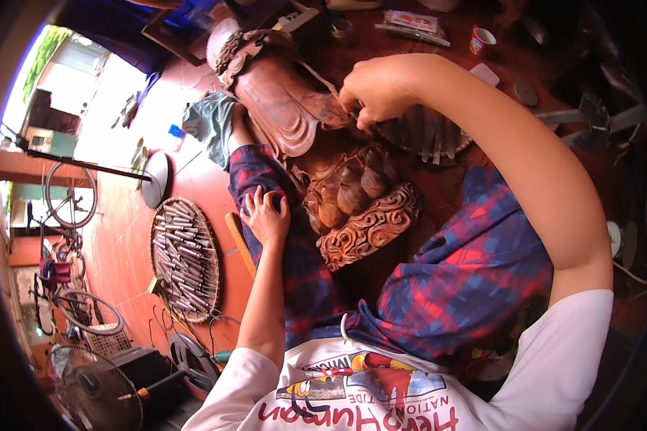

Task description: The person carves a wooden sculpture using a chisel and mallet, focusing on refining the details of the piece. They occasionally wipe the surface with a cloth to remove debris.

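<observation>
A brown carved wooden statue (280, 93) lies tilted between my legs, its robe folds smooth. Its base (370, 226) has deep scrolls, with rounded petal-like forms above them. My right hand (382, 90) is closed, fingers curled, at the edge of the robe. A thin strip shows beside its fingertips; whether I grip it as a tool I cannot tell. Flat on my left knee, over the plaid trousers (255, 169), rests my left hand (268, 215) with fingers apart, holding nothing.
To the left, a round woven basket (187, 258) is full of metal chisels. Another tray of long tools (431, 136) sits just beyond my right forearm. A fan (97, 391) stands at lower left, bicycles (72, 194) behind. A cup (482, 42) stands at the far right.
</observation>
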The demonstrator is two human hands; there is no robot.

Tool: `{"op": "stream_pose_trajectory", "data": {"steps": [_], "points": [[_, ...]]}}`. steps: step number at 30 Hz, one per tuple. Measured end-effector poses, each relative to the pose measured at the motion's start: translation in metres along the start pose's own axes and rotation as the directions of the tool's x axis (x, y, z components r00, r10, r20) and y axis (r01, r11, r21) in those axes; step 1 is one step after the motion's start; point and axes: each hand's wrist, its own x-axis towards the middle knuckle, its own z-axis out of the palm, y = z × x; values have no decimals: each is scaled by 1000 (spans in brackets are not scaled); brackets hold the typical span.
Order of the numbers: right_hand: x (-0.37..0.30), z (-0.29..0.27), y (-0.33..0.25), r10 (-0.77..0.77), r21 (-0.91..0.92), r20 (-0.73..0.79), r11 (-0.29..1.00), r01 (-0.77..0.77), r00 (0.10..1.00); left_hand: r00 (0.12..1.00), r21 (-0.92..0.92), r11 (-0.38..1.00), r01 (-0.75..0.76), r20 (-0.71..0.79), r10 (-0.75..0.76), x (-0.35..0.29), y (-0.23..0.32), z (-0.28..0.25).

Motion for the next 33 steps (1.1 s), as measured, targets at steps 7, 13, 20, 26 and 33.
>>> {"op": "stream_pose_trajectory", "data": {"steps": [7, 13, 20, 26, 33], "points": [[27, -22, -10, -43, -21, -23, 999, 42, 999, 999, -208, 978, -30, -32, 24, -17, -8, -39], [36, -35, -45, -205, 149, -101, 964, 219, 973, 986, -664, 729, -167, -100, 136, -39, 9, -93], [79, -32, -86, -322, 85, -22, 943, 323, 946, 988, -781, 621, -58, 42, 146, -54, 18, -82], [52, -34, -73, -198, 186, -13, 962, 197, 980, 979, -860, 496, -122, -21, 203, -28, 29, -51], [-49, -55, -84, 182, 294, -253, 950, -104, 950, 958, -907, 421, -7, 115, 264, 16, 40, -32]]}}
